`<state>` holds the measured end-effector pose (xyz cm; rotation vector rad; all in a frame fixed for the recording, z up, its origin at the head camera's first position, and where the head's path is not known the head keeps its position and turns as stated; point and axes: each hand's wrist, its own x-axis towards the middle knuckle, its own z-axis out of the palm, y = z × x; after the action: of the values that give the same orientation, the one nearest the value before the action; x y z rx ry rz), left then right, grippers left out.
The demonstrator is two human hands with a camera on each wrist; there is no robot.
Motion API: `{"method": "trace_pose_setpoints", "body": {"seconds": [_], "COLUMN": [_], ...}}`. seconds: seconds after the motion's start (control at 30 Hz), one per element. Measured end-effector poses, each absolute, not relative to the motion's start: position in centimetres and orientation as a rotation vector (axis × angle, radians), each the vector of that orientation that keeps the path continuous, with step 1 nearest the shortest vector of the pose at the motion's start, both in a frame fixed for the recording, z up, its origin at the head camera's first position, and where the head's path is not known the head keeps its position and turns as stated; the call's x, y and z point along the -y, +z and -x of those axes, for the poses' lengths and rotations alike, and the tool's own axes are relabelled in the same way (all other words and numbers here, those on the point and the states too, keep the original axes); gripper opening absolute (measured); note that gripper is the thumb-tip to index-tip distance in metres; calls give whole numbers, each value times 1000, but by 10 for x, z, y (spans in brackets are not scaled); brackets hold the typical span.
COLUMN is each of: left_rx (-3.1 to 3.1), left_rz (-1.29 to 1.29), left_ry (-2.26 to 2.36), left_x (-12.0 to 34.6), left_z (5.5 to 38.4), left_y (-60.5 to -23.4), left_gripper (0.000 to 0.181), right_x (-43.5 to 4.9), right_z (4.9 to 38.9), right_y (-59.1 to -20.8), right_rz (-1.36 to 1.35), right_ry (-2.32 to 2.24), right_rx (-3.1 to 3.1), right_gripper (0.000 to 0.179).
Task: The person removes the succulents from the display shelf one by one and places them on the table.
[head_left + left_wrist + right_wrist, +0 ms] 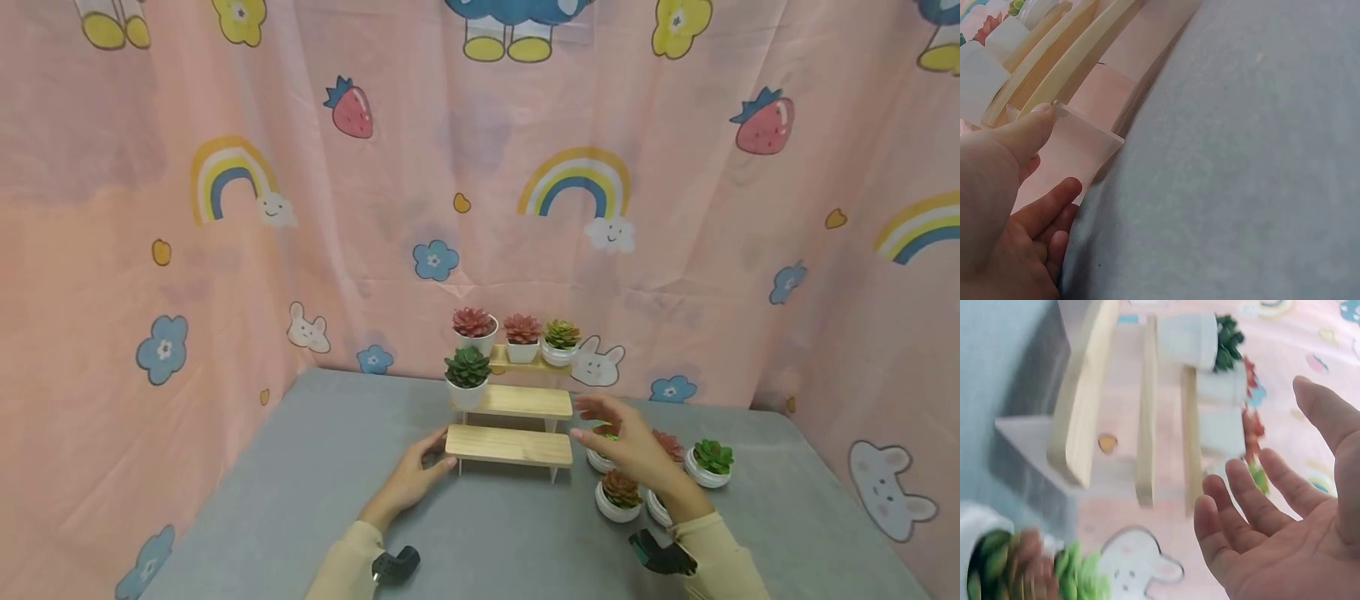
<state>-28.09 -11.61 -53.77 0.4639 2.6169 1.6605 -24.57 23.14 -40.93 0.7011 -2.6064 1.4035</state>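
A three-tier wooden stand (510, 446) with clear side panels stands on the table. My left hand (411, 479) is at the left end of its lowest shelf; in the left wrist view the thumb touches the front corner of the clear panel (1075, 147), loosely bent fingers beside it. My right hand (626, 442) is spread with nothing in it, near the right ends of the shelves. A dark green succulent (467, 377) in a white pot sits at the middle shelf's left end. Two reddish succulents (522, 336) and a yellow-green one (561, 343) line the top shelf.
Right of the stand, below and beyond my right hand, several potted succulents stand on the grey table (300, 492): a brown one (619, 496), a bright green one (708, 462) and others partly hidden by the hand. A pink printed curtain (420, 167) hangs behind the table.
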Motion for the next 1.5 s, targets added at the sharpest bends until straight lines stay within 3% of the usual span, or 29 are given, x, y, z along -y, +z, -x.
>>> {"method": "trace_pose_setpoints", "body": {"seconds": [0.7,1.23,1.5], "left_rx": [-2600,-2601,-2597], "left_rz": [-473,-464,-480], "left_ry": [1675,1679,1697], "left_x": [117,114,115], "left_z": [281,276,281], "left_y": [-538,-538,-540], "left_gripper": [63,61,61], "right_x": [-119,-87,-77], "right_z": [297,308,314], "right_y": [-419,-427,-424], "right_rz": [-636,-530,-482], "right_ry": [1744,1916,1906], "right_rx": [2531,2447,2434], "right_gripper": [65,77,72]}}
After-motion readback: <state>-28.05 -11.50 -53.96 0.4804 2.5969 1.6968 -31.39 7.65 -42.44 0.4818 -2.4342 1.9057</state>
